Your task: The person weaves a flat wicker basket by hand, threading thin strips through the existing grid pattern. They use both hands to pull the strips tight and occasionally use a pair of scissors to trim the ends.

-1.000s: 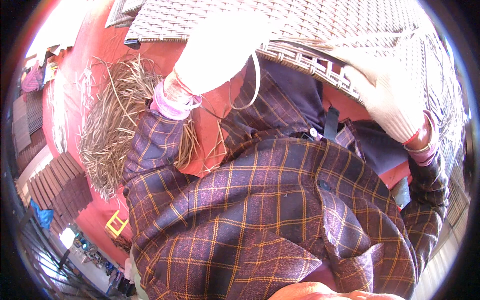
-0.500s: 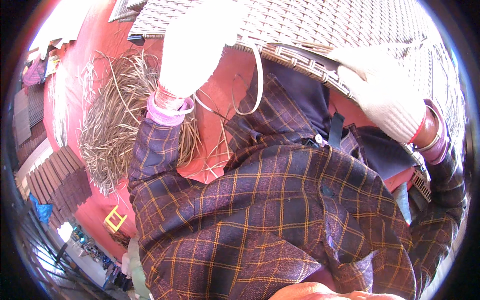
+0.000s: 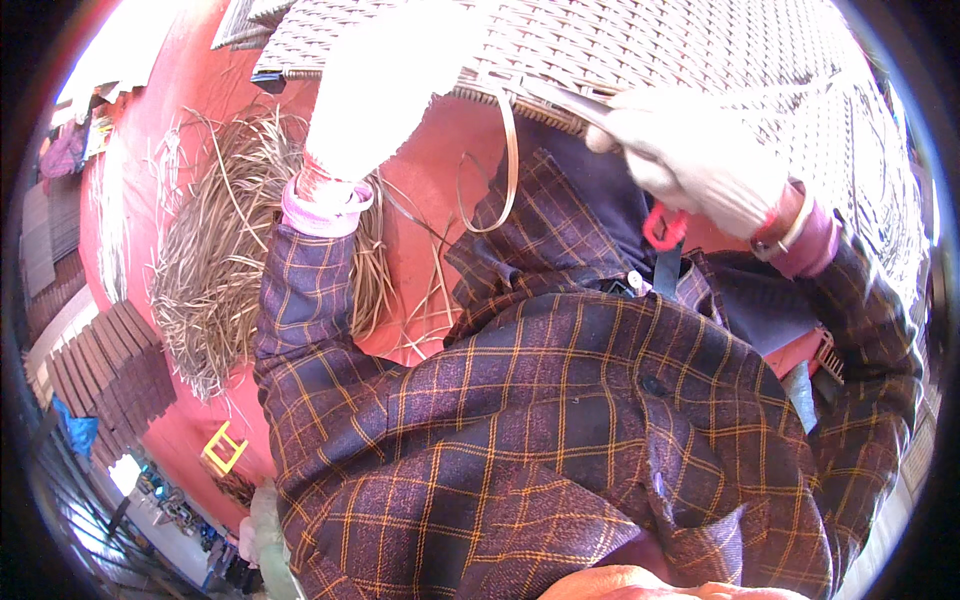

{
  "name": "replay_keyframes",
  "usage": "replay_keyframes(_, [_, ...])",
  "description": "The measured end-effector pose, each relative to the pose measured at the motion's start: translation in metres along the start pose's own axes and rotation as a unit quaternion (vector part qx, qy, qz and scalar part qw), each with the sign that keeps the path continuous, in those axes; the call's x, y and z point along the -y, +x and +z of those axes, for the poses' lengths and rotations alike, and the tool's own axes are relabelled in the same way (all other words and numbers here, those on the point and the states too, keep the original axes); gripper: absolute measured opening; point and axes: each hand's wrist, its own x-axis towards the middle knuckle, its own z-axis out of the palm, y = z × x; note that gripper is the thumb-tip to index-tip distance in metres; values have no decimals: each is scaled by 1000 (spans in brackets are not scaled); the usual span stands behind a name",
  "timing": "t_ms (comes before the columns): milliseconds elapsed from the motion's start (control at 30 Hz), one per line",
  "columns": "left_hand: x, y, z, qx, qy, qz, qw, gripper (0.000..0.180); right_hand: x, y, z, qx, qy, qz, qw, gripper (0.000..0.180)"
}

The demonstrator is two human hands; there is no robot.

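My left hand [image 3: 385,85], in a white glove, lies over the near edge of a woven wicker panel [image 3: 640,45]. Glare washes out its fingers, so its grip does not show. A loose pale strip [image 3: 511,160] loops down from the panel's edge beside it. My right hand [image 3: 690,155], also gloved, is closed round a pair of scissors. The scissors' metal blade [image 3: 570,102] points left along the woven edge, close to the strip, and a red handle loop [image 3: 665,228] sticks out below the hand.
A large bundle of loose weaving strips [image 3: 225,260] lies on the red ground sheet [image 3: 425,150] to my left. Farther left are stacked brown woven pieces [image 3: 115,365], a blue bag [image 3: 75,430] and a yellow frame [image 3: 223,449]. The panel reaches over my lap.
My right hand has moved left along the panel's edge, bringing the blade near the strip. The red handle loop now shows. My left hand has shifted slightly left.
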Motion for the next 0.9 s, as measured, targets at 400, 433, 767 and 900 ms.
replay_keyframes(400, [-16, -8, -50, 146, 628, 279, 712, 28, 12, 38, -11, 79, -64, 0, 995, 22])
replay_keyframes(433, [-19, -8, -54, 162, 641, 276, 697, 24, 9, 46, -13, 116, -47, -16, 992, 21])
replay_keyframes(767, [-14, -4, -51, 188, 621, 308, 696, 35, -48, 76, -25, 127, -10, -229, 965, 9])
replay_keyframes(900, [-13, 2, -41, 187, 614, 313, 700, 42, -60, 84, -22, 56, -140, -307, 940, 15])
